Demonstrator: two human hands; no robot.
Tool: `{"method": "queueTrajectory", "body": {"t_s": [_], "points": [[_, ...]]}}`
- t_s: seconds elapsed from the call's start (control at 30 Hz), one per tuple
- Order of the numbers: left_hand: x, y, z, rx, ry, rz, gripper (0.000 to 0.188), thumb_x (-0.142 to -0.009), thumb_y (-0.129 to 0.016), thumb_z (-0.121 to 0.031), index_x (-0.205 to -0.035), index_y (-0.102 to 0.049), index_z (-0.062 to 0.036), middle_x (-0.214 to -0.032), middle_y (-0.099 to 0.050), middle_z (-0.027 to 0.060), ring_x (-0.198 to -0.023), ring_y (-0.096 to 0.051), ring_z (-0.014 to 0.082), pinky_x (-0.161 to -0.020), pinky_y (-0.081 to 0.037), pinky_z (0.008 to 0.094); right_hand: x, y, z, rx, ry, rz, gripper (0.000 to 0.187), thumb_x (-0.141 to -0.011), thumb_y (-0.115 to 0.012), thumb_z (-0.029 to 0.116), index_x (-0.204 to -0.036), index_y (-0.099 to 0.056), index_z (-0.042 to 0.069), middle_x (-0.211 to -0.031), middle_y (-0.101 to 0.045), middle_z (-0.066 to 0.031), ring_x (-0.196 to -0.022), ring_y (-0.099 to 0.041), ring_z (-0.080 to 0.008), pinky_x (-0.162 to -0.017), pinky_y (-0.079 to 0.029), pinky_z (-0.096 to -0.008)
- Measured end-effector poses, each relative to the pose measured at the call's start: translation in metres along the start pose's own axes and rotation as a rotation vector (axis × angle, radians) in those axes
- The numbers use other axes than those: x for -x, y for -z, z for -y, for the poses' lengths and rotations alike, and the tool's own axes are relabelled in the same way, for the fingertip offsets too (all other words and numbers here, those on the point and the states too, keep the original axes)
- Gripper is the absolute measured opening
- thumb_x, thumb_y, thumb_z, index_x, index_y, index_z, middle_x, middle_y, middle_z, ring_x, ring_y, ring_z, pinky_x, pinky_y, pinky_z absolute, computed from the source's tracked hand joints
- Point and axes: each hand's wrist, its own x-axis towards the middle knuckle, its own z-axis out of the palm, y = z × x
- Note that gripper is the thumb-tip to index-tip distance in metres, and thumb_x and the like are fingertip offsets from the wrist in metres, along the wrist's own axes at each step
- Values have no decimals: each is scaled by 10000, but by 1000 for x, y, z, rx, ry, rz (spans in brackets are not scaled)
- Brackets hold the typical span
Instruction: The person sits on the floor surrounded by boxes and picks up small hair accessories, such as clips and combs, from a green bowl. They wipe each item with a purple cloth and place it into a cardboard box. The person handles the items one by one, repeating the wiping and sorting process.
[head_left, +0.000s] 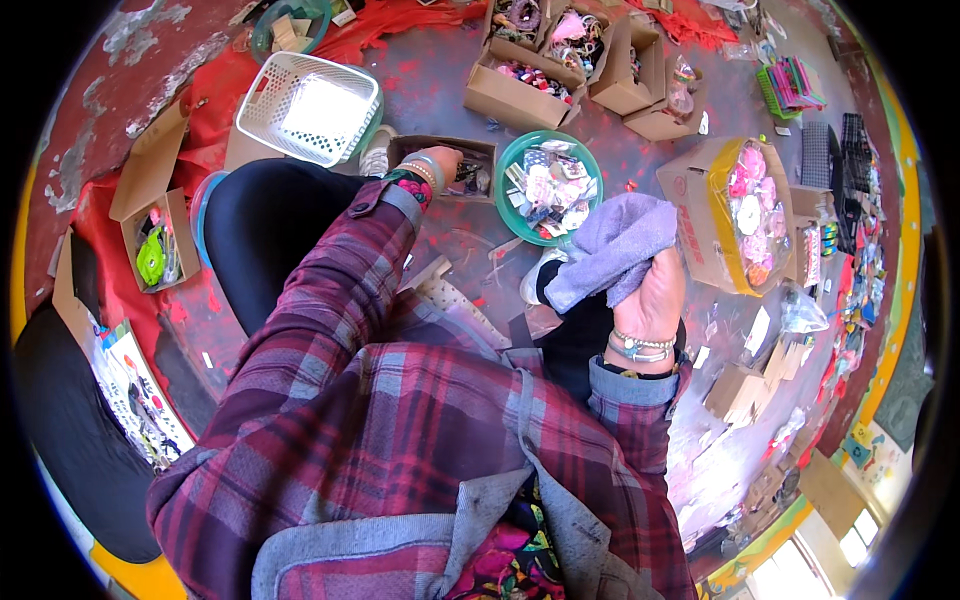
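A soft purple cloth [622,245] hangs bunched in my right hand [657,298], whose fingers are closed round its lower part. My left hand [440,162] is stretched forward over the left side of a low cardboard box [478,147] holding small dark items. Its fingers look curled; what they grip, if anything, is hidden. Between and beyond my hands stands a green round basin [506,216] full of small packaged pieces, with the cloth just past its right lower rim.
Left of my left hand, a white plastic basket [262,127] stands near my bent knee. Open cardboard boxes [500,95] of small accessories line the far side. To the right is a large carton [697,212] with pink items. Papers and scraps litter the floor [450,285].
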Motion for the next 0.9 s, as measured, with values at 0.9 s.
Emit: {"method": "queueTrajectory", "body": {"t_s": [0.9], "points": [[-71,-73,31,-14,246,72,274,-812,-448,-135,-1025,-598,-51,-1092,-537,174,-1022,-524,303,-840,-444,388,-3,-15,-1,57,15,-204,292,-874,-451,249,-958,-514,-24,-826,-562,-138,-694,-553,-219,-602,-469,-328]]}}
